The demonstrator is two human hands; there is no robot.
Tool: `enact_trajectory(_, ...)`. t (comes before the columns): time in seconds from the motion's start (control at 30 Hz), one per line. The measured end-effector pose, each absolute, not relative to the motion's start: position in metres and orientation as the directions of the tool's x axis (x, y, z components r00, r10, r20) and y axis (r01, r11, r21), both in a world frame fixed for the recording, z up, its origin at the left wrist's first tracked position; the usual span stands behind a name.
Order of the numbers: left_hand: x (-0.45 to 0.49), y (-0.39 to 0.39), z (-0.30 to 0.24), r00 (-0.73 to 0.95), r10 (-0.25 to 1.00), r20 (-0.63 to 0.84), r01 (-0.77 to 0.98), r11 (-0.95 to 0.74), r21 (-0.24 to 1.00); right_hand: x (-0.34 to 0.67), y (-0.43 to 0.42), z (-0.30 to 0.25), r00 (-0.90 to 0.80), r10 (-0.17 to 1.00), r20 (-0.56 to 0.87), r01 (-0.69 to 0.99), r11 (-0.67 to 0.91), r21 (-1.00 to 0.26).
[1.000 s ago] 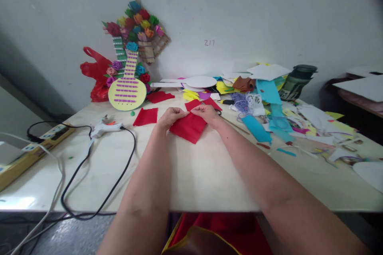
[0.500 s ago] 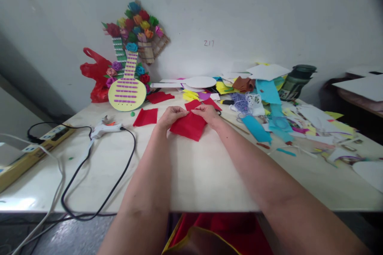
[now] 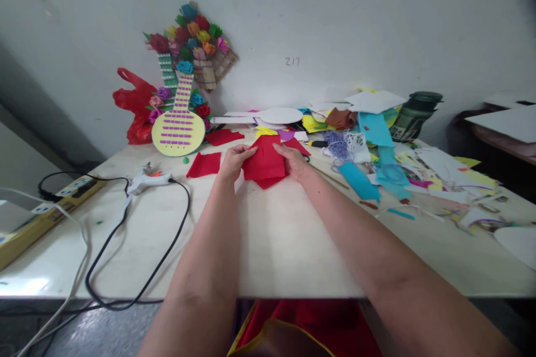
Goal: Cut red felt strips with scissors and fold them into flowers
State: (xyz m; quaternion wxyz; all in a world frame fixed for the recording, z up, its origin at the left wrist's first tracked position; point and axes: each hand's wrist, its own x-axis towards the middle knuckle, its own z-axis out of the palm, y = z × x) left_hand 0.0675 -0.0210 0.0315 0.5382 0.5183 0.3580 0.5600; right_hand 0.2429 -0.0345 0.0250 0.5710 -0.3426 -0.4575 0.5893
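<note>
Both hands hold one red crepe paper piece (image 3: 265, 163) lifted on edge over the middle of the white table (image 3: 268, 245). My left hand (image 3: 235, 160) pinches its left side, fingers closed. My right hand (image 3: 293, 160) grips its right side, fingers closed on the paper. Another red paper piece (image 3: 204, 164) lies flat just left of my left hand, and a further one (image 3: 223, 135) lies behind it.
A white glue gun (image 3: 144, 181) with a black cord (image 3: 138, 245) lies at left, next to a power strip (image 3: 62, 192). A paper guitar with paper roses (image 3: 179, 122) leans on the wall. Coloured paper scraps (image 3: 377, 150) and a dark green jar (image 3: 412, 114) crowd the right side.
The red paper lay flat under both hands; now the hands have raised it upright off the table and shifted slightly away from me.
</note>
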Motion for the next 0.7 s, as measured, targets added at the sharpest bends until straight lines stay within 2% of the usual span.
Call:
enact_trajectory(0.17, 0.0724, -0.0187, 0.0279, 0.108, 0.976, 0.187, -0.250, -0.155, 0.956, 0.2380, -0.0365, 0.0243, -0.152, 0.986, 0.069, -0.346, 0.012, -0.938)
enact_trajectory(0.43, 0.0773, -0.0245, 0.0309, 0.153, 0.981, 0.115, -0.216, -0.081, 0.973, 0.2355, -0.0340, 0.0232, 0.012, 1.000, 0.012, -0.185, 0.014, -0.983)
enact_trajectory(0.57, 0.0751, -0.0252, 0.0326, 0.169, 0.975, 0.143, -0.251, -0.098, 0.963, 0.2373, -0.0349, 0.0229, -0.054, 0.998, 0.014, -0.124, 0.007, -0.992)
enact_trajectory(0.7, 0.0735, -0.0252, 0.0331, 0.183, 0.971, 0.153, -0.199, -0.116, 0.973, 0.2378, -0.0389, 0.0249, -0.161, 0.987, 0.001, -0.116, -0.018, -0.993)
